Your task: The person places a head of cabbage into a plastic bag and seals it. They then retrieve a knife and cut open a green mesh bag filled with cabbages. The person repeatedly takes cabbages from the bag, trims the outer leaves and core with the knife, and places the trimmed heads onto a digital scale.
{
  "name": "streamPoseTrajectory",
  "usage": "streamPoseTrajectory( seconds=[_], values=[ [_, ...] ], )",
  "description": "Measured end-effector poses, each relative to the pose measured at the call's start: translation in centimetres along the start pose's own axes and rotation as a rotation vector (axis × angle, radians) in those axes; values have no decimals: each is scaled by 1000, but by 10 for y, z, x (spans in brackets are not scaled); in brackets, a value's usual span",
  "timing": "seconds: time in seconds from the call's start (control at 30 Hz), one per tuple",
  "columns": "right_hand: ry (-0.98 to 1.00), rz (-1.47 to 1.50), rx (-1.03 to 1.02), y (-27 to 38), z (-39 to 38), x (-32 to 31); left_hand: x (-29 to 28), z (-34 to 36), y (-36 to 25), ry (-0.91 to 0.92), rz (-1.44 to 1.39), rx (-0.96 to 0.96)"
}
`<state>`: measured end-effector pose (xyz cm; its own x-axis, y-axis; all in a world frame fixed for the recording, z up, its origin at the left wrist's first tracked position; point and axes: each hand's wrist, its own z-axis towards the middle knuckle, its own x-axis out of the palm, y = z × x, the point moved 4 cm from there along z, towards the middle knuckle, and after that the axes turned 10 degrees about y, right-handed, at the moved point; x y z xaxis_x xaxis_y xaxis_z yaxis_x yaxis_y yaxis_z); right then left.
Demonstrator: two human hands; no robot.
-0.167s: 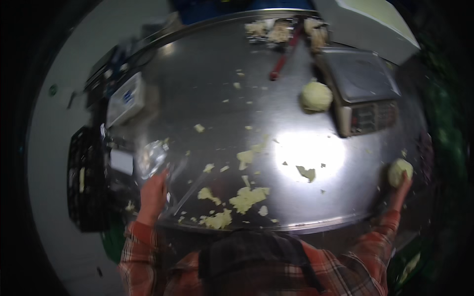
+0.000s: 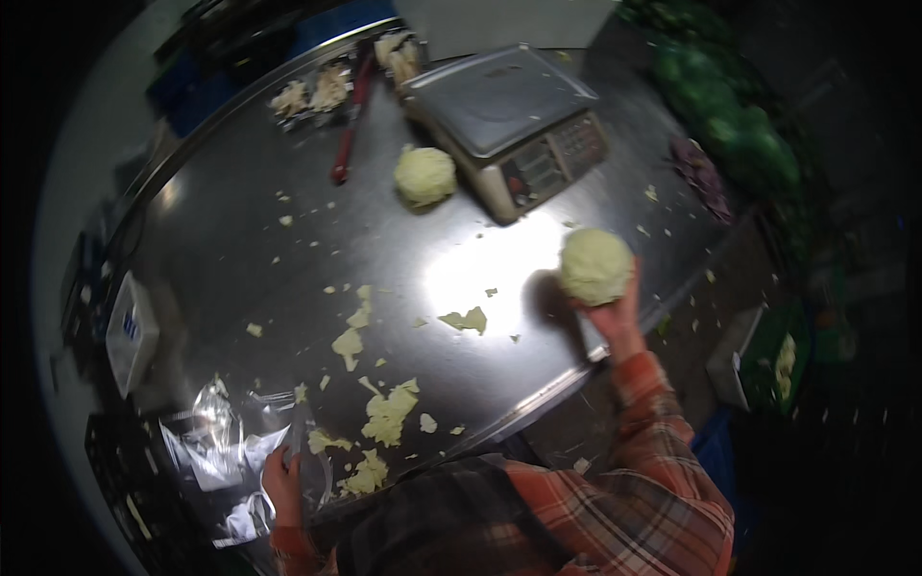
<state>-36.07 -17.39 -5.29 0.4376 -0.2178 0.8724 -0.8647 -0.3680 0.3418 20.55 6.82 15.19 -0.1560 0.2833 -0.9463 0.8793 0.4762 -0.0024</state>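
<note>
My right hand [image 2: 619,312] is wrapped round the underside of a pale, round cabbage [image 2: 594,266], holding it over the right front edge of the steel table [image 2: 317,230]. A second cabbage [image 2: 424,176] rests on the tabletop against the left side of a weighing scale [image 2: 502,101]. At the front left, the fingers of my left hand [image 2: 281,485] are closed on a clear plastic bag [image 2: 213,456], which lies crumpled beside it. Torn cabbage leaf scraps [image 2: 387,415] are scattered between my two hands.
A red-handled tool [image 2: 348,134] and opened packs of pale food [image 2: 329,88] lie at the back. To the left are a white tub [image 2: 133,331] and a black crate [image 2: 120,480]. Green mesh sacks [image 2: 720,115] and a purple net [image 2: 701,178] are at the right.
The view has turned to the right. The cabbage in my right hand appears larger and higher above the table. My left hand still grips the plastic bag.
</note>
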Motion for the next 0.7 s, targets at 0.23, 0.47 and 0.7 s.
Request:
streamPoseTrajectory(
  seconds=[0.23,0.47,0.7],
  values=[
    [522,480,544,-96,-18,108,147,34,-81,-293,-629,161],
    [565,606,867,-197,-74,171,133,21,-74,-431,-339,378],
    [307,-170,961,-267,-103,162,106,11,-99,17,-1121,278]
  ],
)
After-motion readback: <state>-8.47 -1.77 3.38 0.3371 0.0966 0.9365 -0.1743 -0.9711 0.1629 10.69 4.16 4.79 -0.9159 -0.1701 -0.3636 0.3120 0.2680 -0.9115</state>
